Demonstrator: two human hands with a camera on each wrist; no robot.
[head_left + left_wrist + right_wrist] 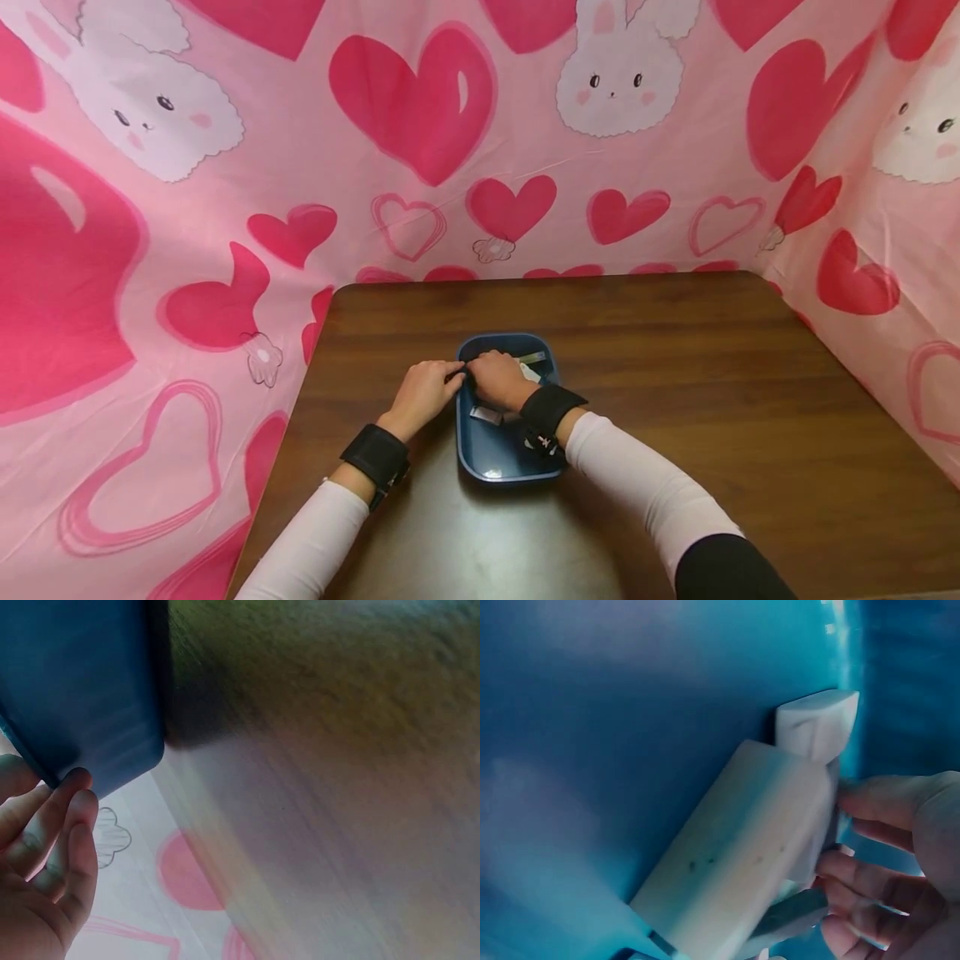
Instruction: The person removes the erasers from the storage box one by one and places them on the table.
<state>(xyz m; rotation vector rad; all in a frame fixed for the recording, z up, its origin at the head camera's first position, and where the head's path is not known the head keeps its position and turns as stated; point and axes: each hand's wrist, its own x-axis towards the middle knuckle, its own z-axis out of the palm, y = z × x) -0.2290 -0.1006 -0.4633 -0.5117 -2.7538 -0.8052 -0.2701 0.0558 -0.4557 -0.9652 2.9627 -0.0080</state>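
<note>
A deep blue plastic tray [502, 454] stands on the table, holding several small items. My left hand [423, 392] pinches the tray's rim on its left side; in the left wrist view, the fingertips [75, 780] lie against the outer wall. Inside the tray, my right hand [498, 379] reaches down by the left wall. The right wrist view shows its thumb and fingers pinching a dark grey piece [831, 802], partly hidden behind a whitish block [731, 851]. A smaller white piece [817, 726] lies beside that block. The exact kind of these items cannot be told.
A green strip-like item [532, 357] and a white item [529, 372] lie in the tray's far right part. A small silvery-white item [486, 415] is near its middle. Brown wooden tabletop [712, 400] surrounds the tray; a pink heart-print cloth [525, 150] hangs behind.
</note>
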